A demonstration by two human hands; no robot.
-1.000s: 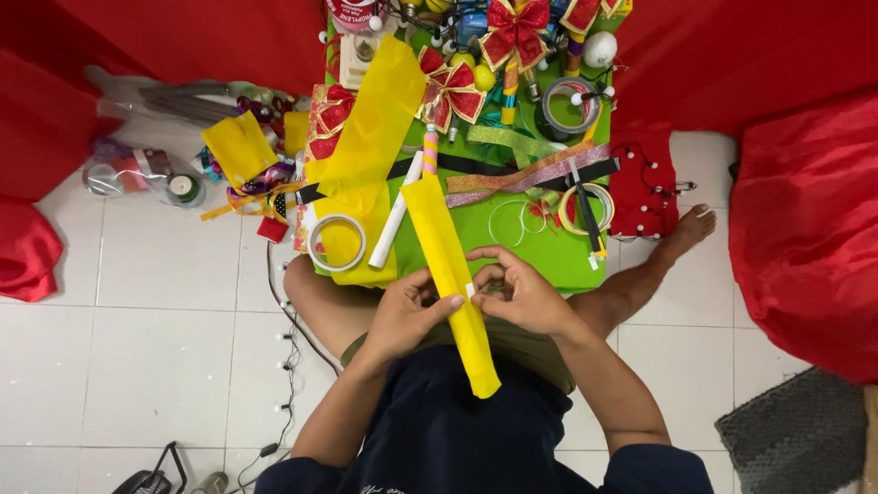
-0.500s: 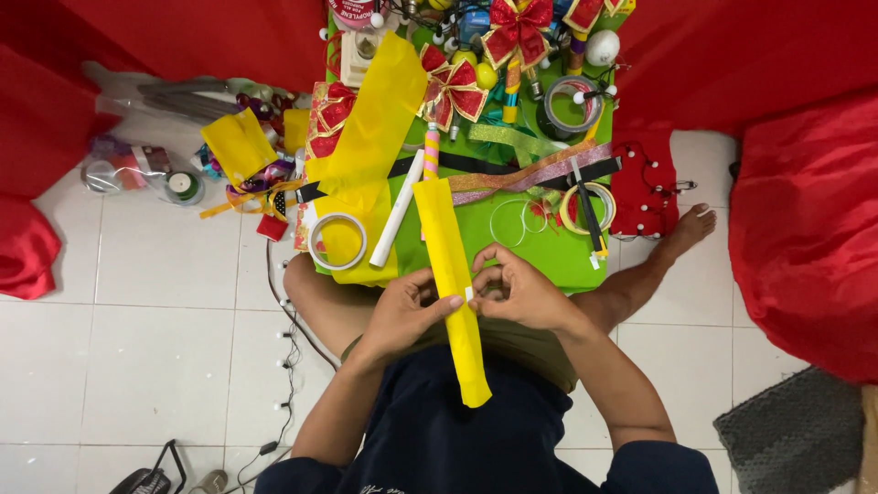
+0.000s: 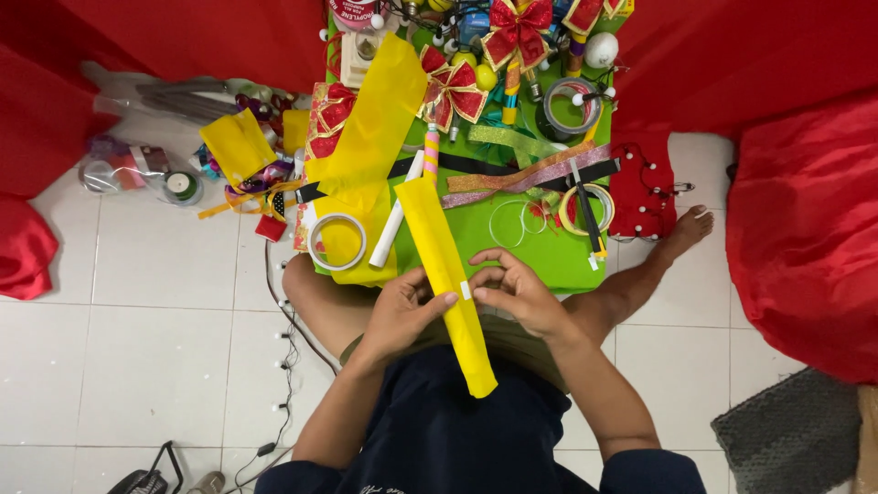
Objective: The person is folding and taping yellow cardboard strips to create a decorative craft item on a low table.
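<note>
I sit cross-legged on the white tiled floor [image 3: 155,302] with the green board [image 3: 540,252] pulled up against my knees, so everything stays within reach. The yellow paper roll [image 3: 445,274] lies slanted across the board's near edge, its lower end hanging over my lap. My left hand [image 3: 402,311] is closed lightly on the roll from the left, thumb on top, keeping the wrap from springing open. My right hand [image 3: 517,288] pinches a small piece of clear tape [image 3: 465,290] onto the roll's right edge, fingers curled, where the seam seems to sit. The white tape ring [image 3: 337,241] rests at the board's near left corner on loose yellow sheet [image 3: 370,128], and the white tube [image 3: 397,222] lies just left of the roll. Red bows [image 3: 453,90] crowd the far edge.
</note>
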